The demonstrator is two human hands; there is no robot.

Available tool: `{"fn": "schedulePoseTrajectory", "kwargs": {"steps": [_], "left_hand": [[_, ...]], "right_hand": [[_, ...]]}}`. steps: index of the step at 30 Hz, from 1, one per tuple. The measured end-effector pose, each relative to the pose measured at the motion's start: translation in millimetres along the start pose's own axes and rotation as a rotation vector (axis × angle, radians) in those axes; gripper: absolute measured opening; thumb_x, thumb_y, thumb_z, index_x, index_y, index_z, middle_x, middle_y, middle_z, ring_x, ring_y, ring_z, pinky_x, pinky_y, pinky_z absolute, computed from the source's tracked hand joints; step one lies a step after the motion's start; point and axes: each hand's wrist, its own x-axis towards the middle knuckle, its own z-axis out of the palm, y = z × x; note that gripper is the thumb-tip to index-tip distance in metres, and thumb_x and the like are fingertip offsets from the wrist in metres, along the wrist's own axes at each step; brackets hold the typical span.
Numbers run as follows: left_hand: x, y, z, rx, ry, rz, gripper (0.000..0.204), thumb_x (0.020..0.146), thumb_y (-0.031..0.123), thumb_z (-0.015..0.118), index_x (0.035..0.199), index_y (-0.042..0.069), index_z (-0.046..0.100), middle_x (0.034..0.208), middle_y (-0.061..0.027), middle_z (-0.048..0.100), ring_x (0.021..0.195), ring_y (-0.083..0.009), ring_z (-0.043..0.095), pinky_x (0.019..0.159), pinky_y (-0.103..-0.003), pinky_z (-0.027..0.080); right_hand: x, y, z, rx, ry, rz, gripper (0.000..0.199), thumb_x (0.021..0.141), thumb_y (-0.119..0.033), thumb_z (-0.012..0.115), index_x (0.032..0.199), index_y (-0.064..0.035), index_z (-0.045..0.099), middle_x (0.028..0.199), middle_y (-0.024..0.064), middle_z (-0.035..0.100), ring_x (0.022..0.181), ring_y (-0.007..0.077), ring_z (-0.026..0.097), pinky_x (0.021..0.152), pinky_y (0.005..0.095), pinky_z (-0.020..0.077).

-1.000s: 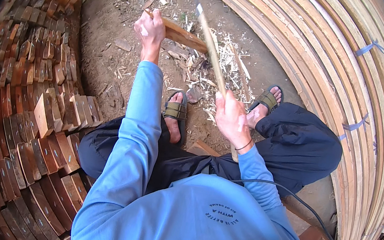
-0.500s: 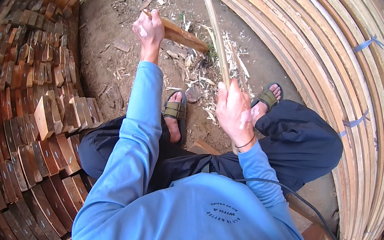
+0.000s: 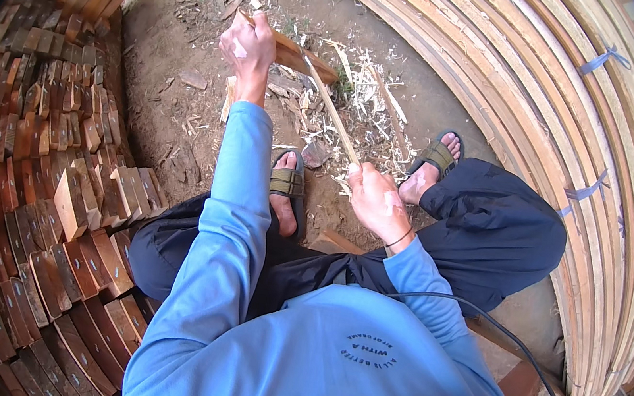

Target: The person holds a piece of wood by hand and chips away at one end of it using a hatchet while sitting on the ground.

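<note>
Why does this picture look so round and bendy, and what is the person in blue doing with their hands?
The picture comes from a small camera worn on the person's head, looking down. Its wide lens bends straight edges near the rim, so everything looks curved. There is no machine here, just a person sitting low on dirt ground, wearing a blue shirt and sandals.

The left hand reaches far forward and holds a brown block of wood. The right hand, closer to the body, grips one end of a long thin stick-like tool whose far end meets the block. I cannot tell exactly what kind of tool it is.

Pale wood shavings lie scattered by the feet. On the person's left are rows of stacked reddish wood pieces. On the right is a big pile of long pale strips, tied in places with blue bands.
</note>
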Motion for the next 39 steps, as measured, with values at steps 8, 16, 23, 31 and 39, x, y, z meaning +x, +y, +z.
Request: {"fn": "schedulePoseTrajectory", "kwargs": {"steps": [8, 16, 23, 31, 39], "left_hand": [[6, -4, 3, 0.059, -0.020, 0.006, 0.040, 0.089, 0.031, 0.053, 0.083, -0.006, 0.066, 0.079, -0.0289, 0.066, 0.076, -0.0447, 0.066, 0.073, -0.050, 0.049], [6, -1, 8, 0.055, -0.044, 0.016, 0.040, 0.089, 0.030, 0.050, 0.087, -0.005, 0.068, 0.084, -0.0286, 0.067, 0.080, -0.0440, 0.067, 0.076, -0.050, 0.049], [10, -4, 9, 0.073, -0.046, -0.005, 0.042, 0.090, 0.032, 0.050, 0.088, -0.005, 0.069, 0.086, -0.0286, 0.068, 0.082, -0.0447, 0.067, 0.078, -0.050, 0.050], [5, 12, 6, 0.112, -0.072, -0.036, 0.043, 0.091, 0.034, 0.052, 0.090, -0.006, 0.068, 0.085, -0.0291, 0.068, 0.083, -0.0457, 0.066, 0.079, -0.051, 0.049], [8, 9, 5, 0.135, -0.048, -0.103, 0.046, 0.090, 0.035, 0.048, 0.089, -0.006, 0.070, 0.089, -0.0308, 0.068, 0.086, -0.0473, 0.066, 0.080, -0.052, 0.049]], "right_hand": [[8, -8, -33, 0.853, -0.135, 0.162, 0.033, 0.107, -0.033, 0.040, 0.097, -0.0044, 0.053, 0.063, 0.0068, 0.051, 0.044, 0.0178, 0.047, 0.040, 0.0340, 0.0391], [8, 25, 16, -0.255, 0.137, -0.085, 0.032, 0.100, -0.021, 0.051, 0.085, 0.0065, 0.057, 0.063, 0.0262, 0.059, 0.063, 0.0447, 0.063, 0.059, 0.0499, 0.0501], [16, 17, -29, 1.367, -0.426, 0.414, 0.024, 0.107, -0.029, 0.038, 0.096, -0.0085, 0.043, 0.066, -0.0071, 0.029, 0.044, 0.0022, 0.026, 0.032, 0.0207, 0.0242], [3, 3, -11, -0.121, 0.310, -0.108, 0.027, 0.101, -0.021, 0.050, 0.089, 0.0033, 0.054, 0.061, 0.0243, 0.059, 0.052, 0.0426, 0.061, 0.049, 0.0493, 0.0478], [11, 16, -10, 0.823, -0.439, 0.421, 0.032, 0.107, -0.032, 0.040, 0.091, -0.0057, 0.049, 0.056, 0.0021, 0.045, 0.039, 0.0136, 0.043, 0.034, 0.0298, 0.0315]]}}
